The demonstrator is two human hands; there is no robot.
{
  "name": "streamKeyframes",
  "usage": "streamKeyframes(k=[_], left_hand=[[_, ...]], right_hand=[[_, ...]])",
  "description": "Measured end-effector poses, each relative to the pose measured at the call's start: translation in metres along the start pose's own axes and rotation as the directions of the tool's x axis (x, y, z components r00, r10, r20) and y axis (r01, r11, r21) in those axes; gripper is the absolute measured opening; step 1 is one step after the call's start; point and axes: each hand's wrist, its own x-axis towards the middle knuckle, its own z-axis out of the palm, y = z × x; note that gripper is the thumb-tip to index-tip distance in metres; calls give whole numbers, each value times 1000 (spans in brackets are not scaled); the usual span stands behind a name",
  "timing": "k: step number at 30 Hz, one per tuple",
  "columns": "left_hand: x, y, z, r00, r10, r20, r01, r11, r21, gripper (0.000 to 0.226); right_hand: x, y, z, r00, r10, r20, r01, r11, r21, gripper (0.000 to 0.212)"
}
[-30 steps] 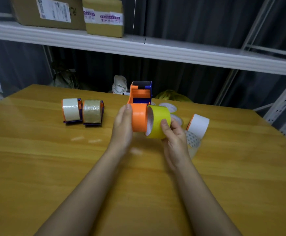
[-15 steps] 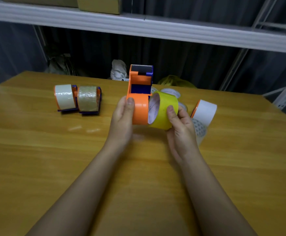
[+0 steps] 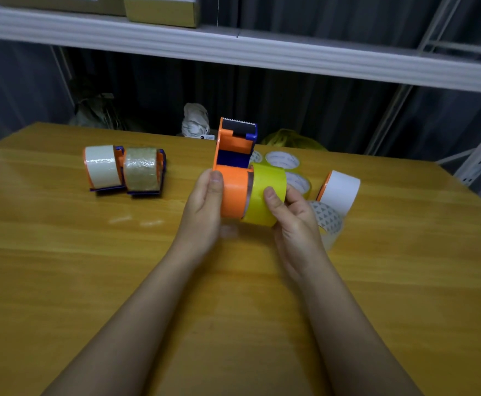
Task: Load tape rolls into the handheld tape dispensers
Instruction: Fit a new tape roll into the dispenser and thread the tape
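Both hands grip: the left hand curls round the orange drum of the dispenser, thumb on top, and the right hand pinches the yellow roll, thumb across its face and fingers hidden behind. Half a second ago the roll sat tilted with its white core showing; now it is squared up against the drum's open side at 3 o'clock and slid partly on, only a thin gap left. I judge the seating nearly done, needing one more push toward 9 o'clock. The serrated cutter end points to 12 o'clock.

Outward on the counter: two loaded dispensers side by side at 10 o'clock, so this looks like the third. At 2 to 3 o'clock lie spare rolls and a white roll on an orange holder.
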Motion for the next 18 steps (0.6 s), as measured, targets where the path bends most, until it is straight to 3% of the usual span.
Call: streamKeyframes(k=[7,18], left_hand=[[1,0,1,999,-32,12,33,998,-46,9],[-2,3,-2,997,-50,62,56,993,-101,13]], right_hand=[[-3,1,2,999,21,25,-19,998,-57,32],[-4,-1,2,1000,-10,19,12,997,-77,29]])
